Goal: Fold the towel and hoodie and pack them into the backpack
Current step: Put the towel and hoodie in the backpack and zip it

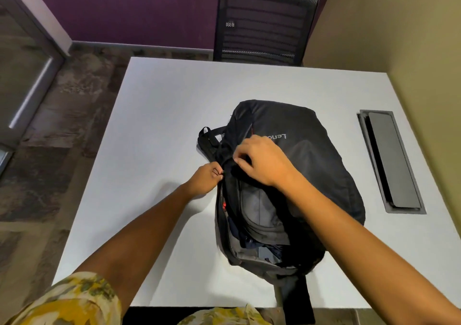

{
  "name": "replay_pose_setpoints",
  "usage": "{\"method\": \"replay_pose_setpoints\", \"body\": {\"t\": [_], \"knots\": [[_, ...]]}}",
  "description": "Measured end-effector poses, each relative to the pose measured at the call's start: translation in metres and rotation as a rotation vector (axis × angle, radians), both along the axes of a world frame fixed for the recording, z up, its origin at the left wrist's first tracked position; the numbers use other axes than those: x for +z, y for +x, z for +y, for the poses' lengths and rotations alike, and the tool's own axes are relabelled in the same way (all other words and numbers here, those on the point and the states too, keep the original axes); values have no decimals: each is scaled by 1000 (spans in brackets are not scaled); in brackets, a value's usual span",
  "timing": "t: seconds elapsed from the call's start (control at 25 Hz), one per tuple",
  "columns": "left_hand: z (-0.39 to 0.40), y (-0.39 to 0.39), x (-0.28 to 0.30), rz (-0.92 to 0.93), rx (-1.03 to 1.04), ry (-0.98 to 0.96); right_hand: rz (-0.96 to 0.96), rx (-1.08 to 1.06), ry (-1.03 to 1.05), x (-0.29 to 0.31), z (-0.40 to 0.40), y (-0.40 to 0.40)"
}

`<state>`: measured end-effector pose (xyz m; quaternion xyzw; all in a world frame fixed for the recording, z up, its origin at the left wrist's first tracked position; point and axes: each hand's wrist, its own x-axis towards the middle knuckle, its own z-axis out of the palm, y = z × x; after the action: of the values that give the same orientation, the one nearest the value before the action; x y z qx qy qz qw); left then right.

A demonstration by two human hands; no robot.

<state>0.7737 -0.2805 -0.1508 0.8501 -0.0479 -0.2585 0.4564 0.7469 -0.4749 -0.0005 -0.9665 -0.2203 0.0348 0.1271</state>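
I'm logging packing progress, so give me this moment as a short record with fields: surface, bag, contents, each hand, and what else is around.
surface: white table
bag: black backpack lying flat on the table, main opening partly unzipped and facing the person
contents: dark blue fabric visible inside the opening; whether it is towel or hoodie cannot be told
left hand: pinches a zipper pull at the backpack's left edge
right hand: grips the bag's fabric near the zipper
other: black mesh chair behind the table; cable tray set into the table on the right
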Motion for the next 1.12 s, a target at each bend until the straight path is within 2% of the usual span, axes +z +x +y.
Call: {"method": "replay_pose_setpoints", "body": {"t": [0.12,0.28,0.52,0.6,0.8,1.04,1.12], "knots": [[-3,-9,-2,-60,91,-27,136,57,-263,-22,32,50],[3,-19,-10,-116,166,4,260,165,-595,-67,63,79],[8,-23,-4,-301,66,169,340,470,-896,-88,68,93],[8,-24,-4,-325,61,224,342,519,-916,-87,68,99],[16,-30,-9,-391,25,270,408,572,-795,-97,66,109],[13,-71,-15,-315,125,116,472,643,-665,-110,63,119],[12,-85,-15,-302,134,78,526,610,-600,-115,63,123]]}}
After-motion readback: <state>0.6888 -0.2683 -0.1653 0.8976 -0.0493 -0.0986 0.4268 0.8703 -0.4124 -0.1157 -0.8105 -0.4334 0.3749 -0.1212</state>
